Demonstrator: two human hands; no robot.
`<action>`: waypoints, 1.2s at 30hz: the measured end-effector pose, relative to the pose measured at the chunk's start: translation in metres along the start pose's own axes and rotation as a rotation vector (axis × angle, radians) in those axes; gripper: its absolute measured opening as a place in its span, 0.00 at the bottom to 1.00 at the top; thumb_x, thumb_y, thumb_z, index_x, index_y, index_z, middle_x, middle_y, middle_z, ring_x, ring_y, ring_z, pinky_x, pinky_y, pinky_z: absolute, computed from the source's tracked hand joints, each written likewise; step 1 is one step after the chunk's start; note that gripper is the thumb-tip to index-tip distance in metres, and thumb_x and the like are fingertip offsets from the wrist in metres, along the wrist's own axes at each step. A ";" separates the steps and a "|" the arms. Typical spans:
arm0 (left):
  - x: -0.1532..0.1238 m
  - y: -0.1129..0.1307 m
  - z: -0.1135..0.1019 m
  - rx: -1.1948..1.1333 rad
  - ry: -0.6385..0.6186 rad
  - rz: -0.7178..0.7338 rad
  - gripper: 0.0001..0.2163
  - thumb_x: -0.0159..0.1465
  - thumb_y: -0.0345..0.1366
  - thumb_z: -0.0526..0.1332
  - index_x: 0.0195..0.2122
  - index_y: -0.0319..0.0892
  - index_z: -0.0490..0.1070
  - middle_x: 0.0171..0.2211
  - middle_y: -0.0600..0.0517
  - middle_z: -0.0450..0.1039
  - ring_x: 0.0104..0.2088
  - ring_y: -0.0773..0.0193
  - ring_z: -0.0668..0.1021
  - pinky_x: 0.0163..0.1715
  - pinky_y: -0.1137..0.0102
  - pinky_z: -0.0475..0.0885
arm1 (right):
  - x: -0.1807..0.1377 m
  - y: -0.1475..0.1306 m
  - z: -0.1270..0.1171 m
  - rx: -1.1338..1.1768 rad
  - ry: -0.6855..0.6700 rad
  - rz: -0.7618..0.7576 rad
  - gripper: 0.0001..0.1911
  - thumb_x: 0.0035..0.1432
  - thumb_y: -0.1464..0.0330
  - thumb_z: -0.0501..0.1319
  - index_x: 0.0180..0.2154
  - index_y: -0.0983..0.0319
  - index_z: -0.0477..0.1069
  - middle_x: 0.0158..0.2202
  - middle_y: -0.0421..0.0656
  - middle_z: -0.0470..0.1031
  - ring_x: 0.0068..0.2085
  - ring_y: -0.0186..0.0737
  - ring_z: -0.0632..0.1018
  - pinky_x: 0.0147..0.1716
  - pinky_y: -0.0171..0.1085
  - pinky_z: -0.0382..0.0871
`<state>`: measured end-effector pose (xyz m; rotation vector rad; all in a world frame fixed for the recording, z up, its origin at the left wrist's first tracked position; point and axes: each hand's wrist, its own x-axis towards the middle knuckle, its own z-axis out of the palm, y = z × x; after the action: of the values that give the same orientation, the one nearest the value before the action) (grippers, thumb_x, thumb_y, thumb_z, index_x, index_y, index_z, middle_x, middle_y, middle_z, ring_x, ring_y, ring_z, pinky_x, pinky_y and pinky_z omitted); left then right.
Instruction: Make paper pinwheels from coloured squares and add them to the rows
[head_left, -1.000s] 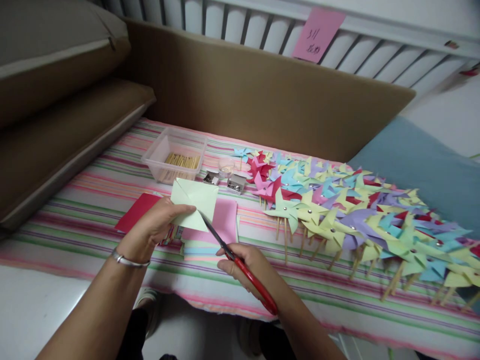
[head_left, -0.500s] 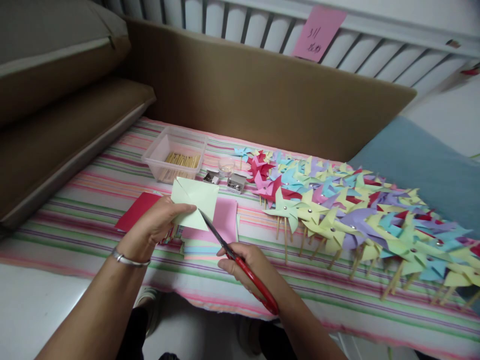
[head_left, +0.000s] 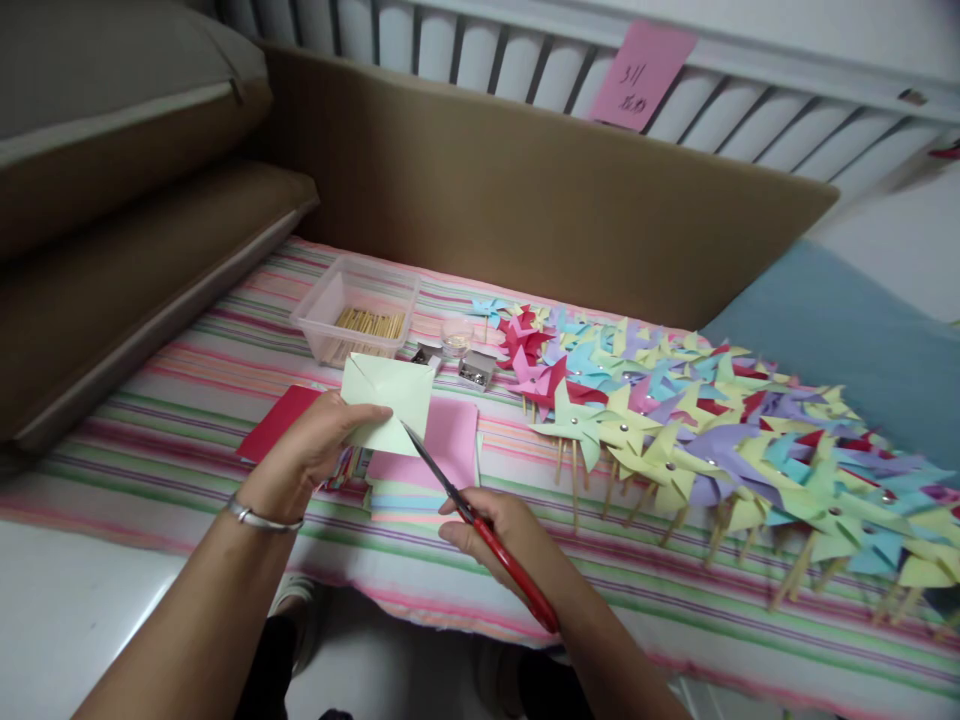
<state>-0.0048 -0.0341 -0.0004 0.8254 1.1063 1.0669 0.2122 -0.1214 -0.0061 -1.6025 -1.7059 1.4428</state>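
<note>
My left hand (head_left: pixel 322 435) pinches a pale green square of paper (head_left: pixel 394 385) by its left side, thumb on top. A slit runs in from the paper's upper left corner. In my right hand (head_left: pixel 491 530) is a pair of scissors (head_left: pixel 502 550) with red handles. The dark blades meet the lower right corner of the square. Under the paper lies a stack of coloured sheets (head_left: pixel 450 440), pink on top. Red paper (head_left: pixel 277 420) rests left of it, partly behind my left hand.
A clear plastic box (head_left: pixel 352 300) holds short wooden sticks (head_left: pixel 371 322). Beside it are a small box of metal fasteners (head_left: pixel 476 370) and a small clear dish (head_left: pixel 456 338). Many finished paper pinwheels (head_left: pixel 667 465) cover the right side. Brown cushions (head_left: pixel 150 280) stand at the left.
The view has shifted slightly. Both hands keep their hold on the paper and the scissors, and the blades remain at the lower right corner.
</note>
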 end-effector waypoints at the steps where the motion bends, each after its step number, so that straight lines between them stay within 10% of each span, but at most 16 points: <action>1: 0.001 0.000 -0.002 -0.034 0.006 0.015 0.15 0.43 0.29 0.71 0.34 0.36 0.77 0.32 0.46 0.79 0.30 0.59 0.78 0.33 0.68 0.73 | 0.000 0.001 -0.003 -0.048 0.009 -0.009 0.15 0.52 0.59 0.62 0.36 0.63 0.74 0.21 0.36 0.66 0.23 0.32 0.65 0.23 0.31 0.58; 10: -0.004 0.006 0.002 -0.389 0.104 -0.031 0.18 0.47 0.25 0.68 0.41 0.35 0.74 0.31 0.47 0.79 0.28 0.59 0.79 0.31 0.67 0.75 | 0.002 0.039 -0.034 -0.629 0.359 0.094 0.18 0.58 0.69 0.54 0.50 0.61 0.67 0.39 0.49 0.78 0.39 0.48 0.77 0.34 0.37 0.63; 18: -0.079 -0.013 0.015 -0.493 0.123 -0.020 0.08 0.56 0.27 0.63 0.37 0.36 0.75 0.37 0.47 0.79 0.34 0.62 0.79 0.34 0.70 0.74 | -0.011 0.062 -0.019 -0.849 0.477 0.007 0.27 0.53 0.75 0.57 0.56 0.66 0.64 0.47 0.56 0.72 0.48 0.52 0.74 0.47 0.44 0.63; 28: -0.184 -0.044 0.076 -0.438 -0.019 0.066 0.11 0.54 0.36 0.66 0.37 0.37 0.78 0.39 0.45 0.79 0.42 0.58 0.77 0.43 0.68 0.68 | -0.082 -0.018 0.057 0.935 0.300 -0.259 0.18 0.48 0.57 0.66 0.39 0.60 0.73 0.41 0.45 0.79 0.41 0.45 0.78 0.41 0.43 0.72; 36: -0.234 -0.028 0.010 -0.347 -0.324 -0.015 0.17 0.59 0.40 0.62 0.48 0.41 0.74 0.47 0.44 0.75 0.47 0.55 0.75 0.46 0.64 0.69 | -0.103 -0.048 0.033 0.748 -0.044 -0.230 0.18 0.40 0.66 0.71 0.37 0.63 0.76 0.36 0.44 0.80 0.36 0.40 0.78 0.41 0.39 0.71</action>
<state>-0.0095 -0.2658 0.0429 0.6795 0.6313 1.0321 0.1891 -0.2183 0.0574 -0.9416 -1.1038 1.7138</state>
